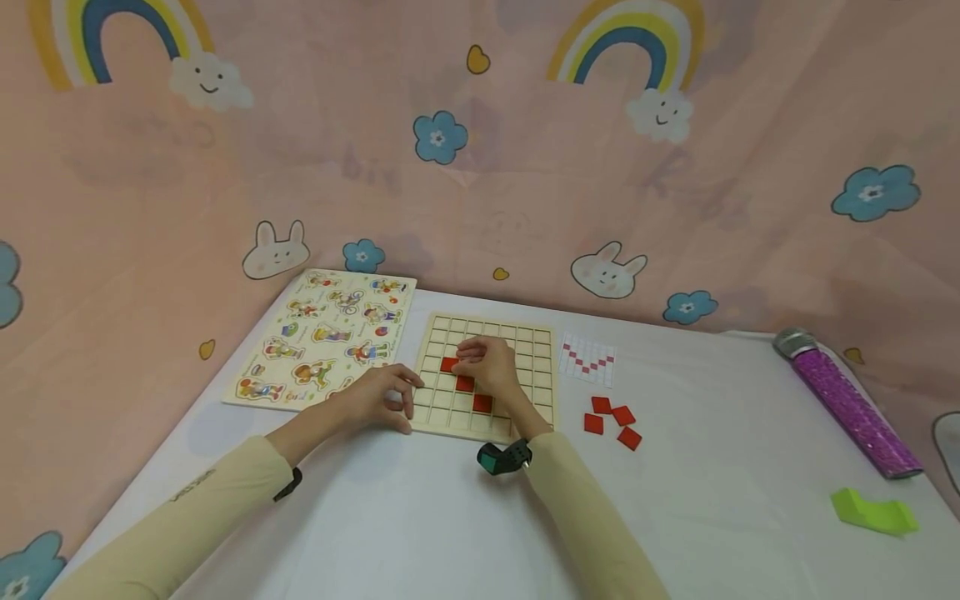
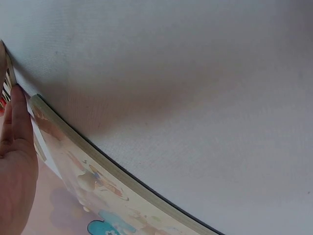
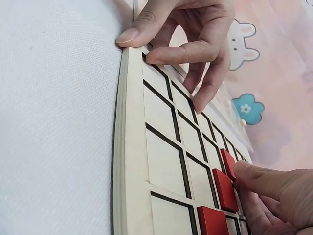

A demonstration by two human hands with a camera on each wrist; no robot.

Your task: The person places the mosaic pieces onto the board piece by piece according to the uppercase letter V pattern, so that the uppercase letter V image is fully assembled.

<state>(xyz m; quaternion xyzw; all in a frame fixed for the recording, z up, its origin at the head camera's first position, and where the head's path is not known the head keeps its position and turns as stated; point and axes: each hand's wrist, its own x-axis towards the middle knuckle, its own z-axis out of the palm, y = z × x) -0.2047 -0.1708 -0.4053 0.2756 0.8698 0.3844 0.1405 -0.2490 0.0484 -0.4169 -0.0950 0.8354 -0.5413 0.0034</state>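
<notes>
A square wooden grid board (image 1: 450, 327) lies on the table with a short diagonal of red tiles. My right hand (image 1: 487, 365) reaches over it, thumb and fingers gathered at the red tile (image 3: 228, 162) at the diagonal's far left end. In the right wrist view the thumb (image 3: 247, 175) meets that tile's edge; the other fingertips are partly hidden. At the board's near left corner rests my left hand (image 1: 378, 398), thumb on the corner and relaxed fingers along the left side. Nearer the right wrist camera are two more red tiles (image 3: 225, 191) in cells.
Several loose red tiles (image 1: 593, 423) lie right of the board, below a pattern card (image 1: 588, 360) with a red V. A wooden picture puzzle (image 1: 330, 333) is at the left. Far right are a purple glitter microphone (image 1: 855, 408) and a green block (image 1: 873, 512).
</notes>
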